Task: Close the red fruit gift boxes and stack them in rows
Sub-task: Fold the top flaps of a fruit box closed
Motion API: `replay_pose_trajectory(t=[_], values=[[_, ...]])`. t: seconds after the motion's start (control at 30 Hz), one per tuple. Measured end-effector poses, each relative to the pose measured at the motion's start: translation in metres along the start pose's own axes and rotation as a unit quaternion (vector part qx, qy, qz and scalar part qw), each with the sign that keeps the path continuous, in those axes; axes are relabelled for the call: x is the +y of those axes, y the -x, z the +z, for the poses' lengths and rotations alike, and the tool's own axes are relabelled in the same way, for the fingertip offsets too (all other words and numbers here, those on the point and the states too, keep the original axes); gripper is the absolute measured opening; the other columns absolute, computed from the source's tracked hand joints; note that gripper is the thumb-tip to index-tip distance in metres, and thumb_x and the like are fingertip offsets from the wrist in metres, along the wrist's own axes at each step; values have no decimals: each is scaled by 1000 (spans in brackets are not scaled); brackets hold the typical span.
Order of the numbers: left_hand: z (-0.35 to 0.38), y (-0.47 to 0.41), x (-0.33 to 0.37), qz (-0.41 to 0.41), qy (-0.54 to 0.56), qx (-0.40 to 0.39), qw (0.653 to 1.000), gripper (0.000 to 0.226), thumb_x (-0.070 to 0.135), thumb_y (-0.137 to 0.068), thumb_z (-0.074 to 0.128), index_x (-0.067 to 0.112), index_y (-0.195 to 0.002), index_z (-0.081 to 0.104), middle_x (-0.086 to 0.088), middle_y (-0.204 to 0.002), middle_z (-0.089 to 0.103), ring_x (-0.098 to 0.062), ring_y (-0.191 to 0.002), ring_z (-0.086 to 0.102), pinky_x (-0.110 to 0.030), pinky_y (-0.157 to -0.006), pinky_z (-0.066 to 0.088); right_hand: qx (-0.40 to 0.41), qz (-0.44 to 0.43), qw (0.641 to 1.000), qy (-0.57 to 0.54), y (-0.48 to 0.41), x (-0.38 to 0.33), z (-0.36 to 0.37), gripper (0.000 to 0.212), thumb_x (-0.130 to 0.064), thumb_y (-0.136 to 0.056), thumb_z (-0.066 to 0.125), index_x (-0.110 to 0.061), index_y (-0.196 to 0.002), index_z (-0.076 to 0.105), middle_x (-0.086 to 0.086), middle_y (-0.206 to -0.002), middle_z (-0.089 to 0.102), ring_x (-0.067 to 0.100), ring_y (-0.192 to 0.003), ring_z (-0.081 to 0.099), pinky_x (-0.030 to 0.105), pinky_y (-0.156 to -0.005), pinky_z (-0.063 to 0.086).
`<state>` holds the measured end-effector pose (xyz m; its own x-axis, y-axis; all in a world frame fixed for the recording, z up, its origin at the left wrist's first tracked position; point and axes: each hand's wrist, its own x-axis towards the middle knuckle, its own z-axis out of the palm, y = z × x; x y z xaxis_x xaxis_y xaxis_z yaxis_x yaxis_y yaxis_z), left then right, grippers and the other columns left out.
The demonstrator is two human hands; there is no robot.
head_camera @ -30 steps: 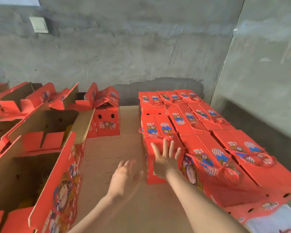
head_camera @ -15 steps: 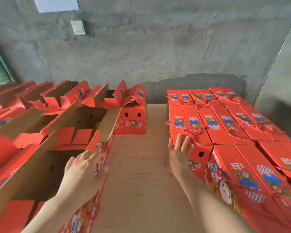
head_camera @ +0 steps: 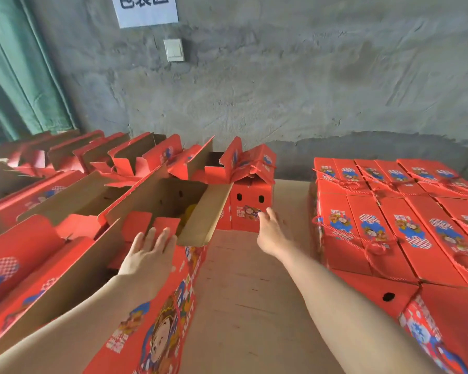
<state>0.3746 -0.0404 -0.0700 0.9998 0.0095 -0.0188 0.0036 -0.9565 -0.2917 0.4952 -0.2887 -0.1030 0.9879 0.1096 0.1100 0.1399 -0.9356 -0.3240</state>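
My right hand (head_camera: 270, 233), fingers loose and empty, has left the stacked closed boxes (head_camera: 405, 230) for a half-shut box (head_camera: 250, 201) across the surface (head_camera: 243, 292); my left hand (head_camera: 146, 255) (flat, holding nothing) now rests on the nearest open gift box (head_camera: 157, 306), likely next to close.

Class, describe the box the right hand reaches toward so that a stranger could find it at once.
From the white switch on the grey wall, look down and right to the far row of open boxes. The box is its right end one: it alone shows two dark oval holes, its flaps half folded.
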Motion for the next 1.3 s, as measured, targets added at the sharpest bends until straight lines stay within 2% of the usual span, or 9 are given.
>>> replay_pose_trajectory(t=[0.07, 0.2, 0.3, 0.4, 0.6, 0.87, 1.07, 1.2, 1.3], values=[[12, -12, 1, -29, 48, 12, 998, 68, 33, -102, 30, 15, -149, -16, -4, -159, -6, -24, -146, -9, -47, -117, -7, -26, 17, 999, -26, -25, -5, 14, 56, 1, -87, 42, -11, -141, 32, 6, -155, 12, 36, -134, 29, 44, -107, 32], [32, -31, 6, 46, 79, 90, 992, 75, 23, -103, 28, 29, -132, -41, 7, -149, -36, -13, -135, -36, -32, -104, -32, -48, 9, 997, -55, -79, -2, 47, 50, -2, -95, 34, -10, -145, 30, 15, -156, 13, 36, -140, 21, 49, -112, 25], [37, -43, 6, 68, 119, 72, 988, 60, 25, -104, 19, 27, -143, -27, 12, -153, -21, -4, -142, -16, -21, -106, -20, -45, 48, 991, -115, -115, 0, 66, 50, -13, -94, 38, -15, -144, 29, 10, -158, 4, 37, -141, 18, 48, -110, 24], [38, -46, 7, 70, 127, 63, 987, 56, 32, -103, 14, 27, -134, -32, 19, -142, -26, 5, -134, -19, -16, -104, -18, -67, 63, 983, -156, -143, -3, 76, 57, -11, -89, 42, -21, -144, 31, 13, -157, -13, 44, -139, 17, 47, -109, 27], [40, -45, 7, 34, 174, 66, 982, 63, 41, -101, 21, 45, -118, -40, 29, -131, -25, 14, -121, -17, -8, -98, -18, -39, 59, 980, -187, -158, 24, 76, 47, -20, -89, 48, -21, -135, 42, 12, -142, 29, 39, -123, 43, 41, -104, 38], [51, -45, 4, 20, 177, 84, 980, 65, 40, -102, 21, 42, -119, -42, 17, -155, -5, 6, -126, -10, -15, -101, -11, 21, 38, 983, -180, -84, 38, 64, 30, -16, -85, 55, -6, -113, 48, 15, -118, 43, 40, -104, 54, 42, -90, 43], [32, -36, 15, 9, 167, 102, 981, 71, 25, -103, 34, 24, -143, -25, 5, -158, 14, -11, -144, 15, -22, -111, -3, -18, 29, 990, -139, 8, 18, 73, 38, -15, -84, 54, -3, -118, 42, 12, -129, 37, 32, -116, 47, 37, -93, 39], [12, -13, 25, 9, 138, 103, 985, 81, 0, -94, 43, 14, -149, -15, 0, -160, 1, -13, -146, 0, -28, -116, -4, -41, 50, 988, -140, 77, 9, 65, 39, -12, -85, 50, -3, -122, 41, 9, -132, 34, 28, -121, 43, 31, -95, 36], [2, 14, 34, 31, 207, 90, 974, 89, -16, -81, 37, 12, -150, -11, -3, -159, -5, -15, -147, -4, -28, -117, -1, -34, 61, 984, -161, 137, 7, 53, 34, -12, -87, 49, -6, -119, 42, 4, -130, 35, 23, -118, 46, 27, -79, 36]])
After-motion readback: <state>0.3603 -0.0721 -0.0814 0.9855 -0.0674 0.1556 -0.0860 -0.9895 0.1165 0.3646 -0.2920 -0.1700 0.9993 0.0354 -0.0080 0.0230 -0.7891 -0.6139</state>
